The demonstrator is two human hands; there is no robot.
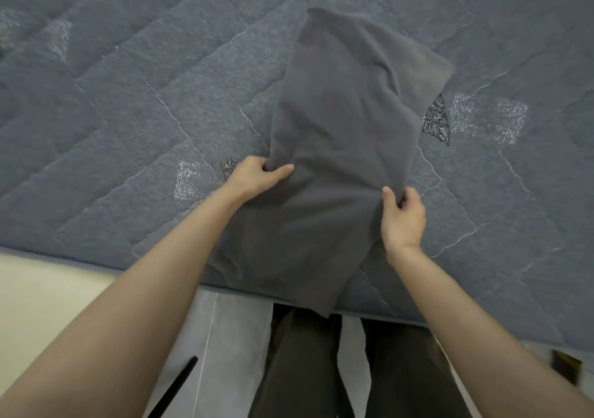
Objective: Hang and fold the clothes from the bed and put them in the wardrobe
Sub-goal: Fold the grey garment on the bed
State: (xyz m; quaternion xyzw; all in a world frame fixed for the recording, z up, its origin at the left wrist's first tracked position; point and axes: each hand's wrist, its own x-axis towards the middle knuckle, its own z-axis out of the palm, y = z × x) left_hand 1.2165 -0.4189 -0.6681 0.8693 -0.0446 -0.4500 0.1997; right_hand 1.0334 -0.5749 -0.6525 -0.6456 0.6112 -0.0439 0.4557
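Two hands pinch the grey garment [337, 121] on the bed [128, 102], left hand [254, 174] at nine o'clock, right hand [403, 215] at three; uneven pulling could skew the fold.

Views: one, head-worn, wide-angle.
Position: above the near edge of the bed [128, 128], over the person's own legs [305, 369].
Direction: forward and steeply down, almost straight onto the bed.
Nearness: close; both forearms run in from the bottom corners, with the left hand [254, 176] and right hand [403, 218] near mid-frame on the cloth [337, 128].
Coverage: bed fills the upper two thirds; floor [225, 337] shows in a strip below.
Tilt: the bed edge slants, lower at right.
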